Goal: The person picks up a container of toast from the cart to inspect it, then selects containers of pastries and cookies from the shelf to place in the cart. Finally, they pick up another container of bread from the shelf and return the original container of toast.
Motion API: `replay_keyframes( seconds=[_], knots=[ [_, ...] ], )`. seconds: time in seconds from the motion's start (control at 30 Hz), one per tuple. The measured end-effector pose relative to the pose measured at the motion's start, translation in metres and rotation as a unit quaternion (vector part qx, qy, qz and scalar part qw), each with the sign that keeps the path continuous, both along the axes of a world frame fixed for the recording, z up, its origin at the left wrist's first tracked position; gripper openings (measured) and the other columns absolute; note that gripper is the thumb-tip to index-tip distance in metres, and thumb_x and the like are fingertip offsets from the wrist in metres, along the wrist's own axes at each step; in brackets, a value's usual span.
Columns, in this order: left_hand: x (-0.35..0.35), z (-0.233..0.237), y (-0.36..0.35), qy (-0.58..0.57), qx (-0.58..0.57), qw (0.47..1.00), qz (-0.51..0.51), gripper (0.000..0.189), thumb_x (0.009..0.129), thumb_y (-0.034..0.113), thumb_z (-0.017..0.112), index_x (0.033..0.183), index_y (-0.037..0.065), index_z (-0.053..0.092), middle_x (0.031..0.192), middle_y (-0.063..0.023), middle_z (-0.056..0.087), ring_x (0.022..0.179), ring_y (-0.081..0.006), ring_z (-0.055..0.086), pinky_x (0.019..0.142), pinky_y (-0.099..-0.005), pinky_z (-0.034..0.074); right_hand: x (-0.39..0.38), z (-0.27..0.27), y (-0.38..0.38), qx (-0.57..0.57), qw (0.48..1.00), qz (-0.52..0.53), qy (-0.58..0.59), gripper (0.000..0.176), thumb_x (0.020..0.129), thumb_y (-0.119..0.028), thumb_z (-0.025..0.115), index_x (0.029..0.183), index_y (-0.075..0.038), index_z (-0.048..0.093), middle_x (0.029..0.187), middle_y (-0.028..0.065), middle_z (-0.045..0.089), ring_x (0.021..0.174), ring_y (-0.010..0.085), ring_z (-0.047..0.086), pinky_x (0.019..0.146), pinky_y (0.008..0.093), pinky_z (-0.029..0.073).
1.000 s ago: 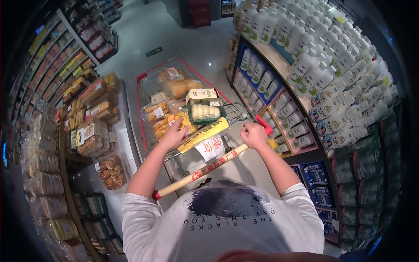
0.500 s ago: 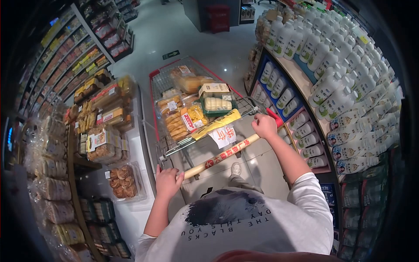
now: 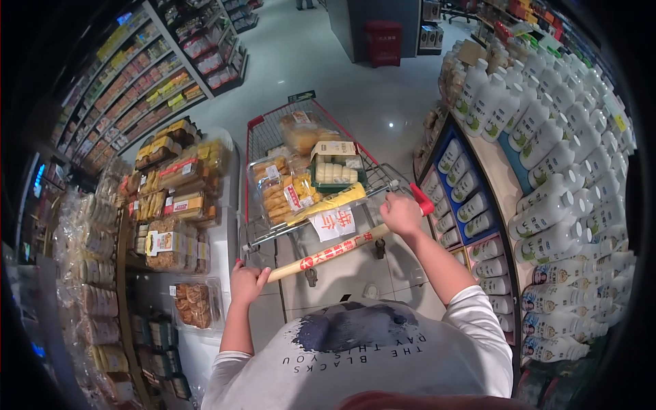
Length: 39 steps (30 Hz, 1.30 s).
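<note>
My left hand (image 3: 249,281) is closed round the left end of the cart handle (image 3: 328,254), a cream bar with red lettering. My right hand (image 3: 402,214) grips the handle's right end, beside a red corner piece (image 3: 421,199). In front of both hands stands the wire shopping cart (image 3: 254,142). Inside it lie several clear packs of baked goods, among them a green tray of pale rolls (image 3: 335,173) and a pack of yellow pastries (image 3: 290,196). A yellow strip (image 3: 328,205) and a white paper sign (image 3: 333,223) hang at the cart's near edge.
On the left are packaged breads (image 3: 171,244) on a display and shelves of goods (image 3: 130,78). A stand of white bottles (image 3: 540,150) rises close on the right. Ahead are a red bin (image 3: 383,43) and a dark pillar. A person's legs (image 3: 305,4) show far off.
The view has shifted, so the shelves, bin and bottle stand appear farther right. Both hands remain on the handle. The shoe below the handle is now mostly hidden.
</note>
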<state>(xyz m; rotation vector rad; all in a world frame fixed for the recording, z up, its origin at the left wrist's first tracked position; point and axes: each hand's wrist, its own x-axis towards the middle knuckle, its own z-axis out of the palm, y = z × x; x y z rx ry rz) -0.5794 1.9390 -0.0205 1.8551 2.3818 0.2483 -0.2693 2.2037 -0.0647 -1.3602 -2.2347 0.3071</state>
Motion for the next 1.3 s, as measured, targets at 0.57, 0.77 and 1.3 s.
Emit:
replay_keyframes(
  seconds=[0.57, 0.77, 1.3],
  knots=[
    [-0.073, -0.008, 0.129, 0.04, 0.035, 0.997, 0.062, 0.04, 0.081, 0.029, 0.05, 0.052, 0.002, 0.058, 0.049, -0.0146, 0.053, 0.053, -0.0327, 0.052, 0.088, -0.0421, 0.041, -0.087, 0.001, 0.142, -0.013, 0.999, 0.031, 0.012, 0.016, 0.072, -0.02, 0.056, 0.07, -0.004, 0.057, 0.065, 0.0146, 0.061, 0.062, 0.0322, 0.06, 0.058, 0.0431, 0.047],
    [-0.12, -0.003, 0.178, 0.048, 0.041, 0.995, 0.071, 0.044, 0.081, 0.035, 0.049, 0.053, 0.003, 0.061, 0.051, -0.0134, 0.056, 0.056, -0.0305, 0.056, 0.088, -0.0415, 0.042, -0.135, 0.011, 0.189, -0.029, 0.999, 0.031, -0.021, 0.017, 0.074, -0.022, 0.053, 0.074, -0.005, 0.059, 0.066, 0.0153, 0.061, 0.064, 0.0328, 0.06, 0.06, 0.0438, 0.048],
    [-0.219, -0.003, 0.329, 0.077, 0.034, 0.993, 0.08, 0.046, 0.084, 0.036, 0.044, 0.056, 0.005, 0.063, 0.055, -0.0129, 0.058, 0.06, -0.0277, 0.059, 0.087, -0.0396, 0.041, -0.248, -0.004, 0.359, -0.013, 1.0, 0.011, -0.001, 0.015, 0.075, -0.021, 0.054, 0.075, -0.008, 0.06, 0.064, 0.0133, 0.061, 0.062, 0.0324, 0.061, 0.057, 0.0427, 0.048]
  ],
)
